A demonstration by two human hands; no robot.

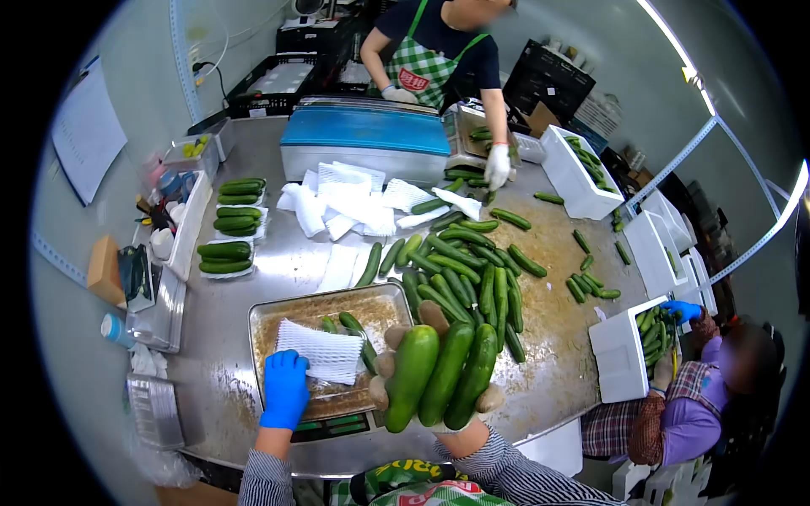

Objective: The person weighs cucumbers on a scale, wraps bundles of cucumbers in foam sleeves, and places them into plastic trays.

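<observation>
In a blue glove, my left hand (285,390) grips the near-left edge of a white foam net (321,352). The net lies across a metal tray (268,325), partly covering a few cucumbers (358,325) in it. My right hand (490,398), in a pale glove with brownish fingers, is closed around three large cucumbers (447,371) side by side. They are held up close to me, at the tray's right edge, and hide most of that palm. Just beyond them a big pile of loose cucumbers (460,270) covers the middle of the metal table.
Foam nets (346,198) lie before a blue-lidded box (363,131). Netted cucumber packs (226,257) line the left. White crates (620,350) stand along the right. Across the table a co-worker (434,63) reaches toward cucumbers; another person (692,405) handles a crate at right.
</observation>
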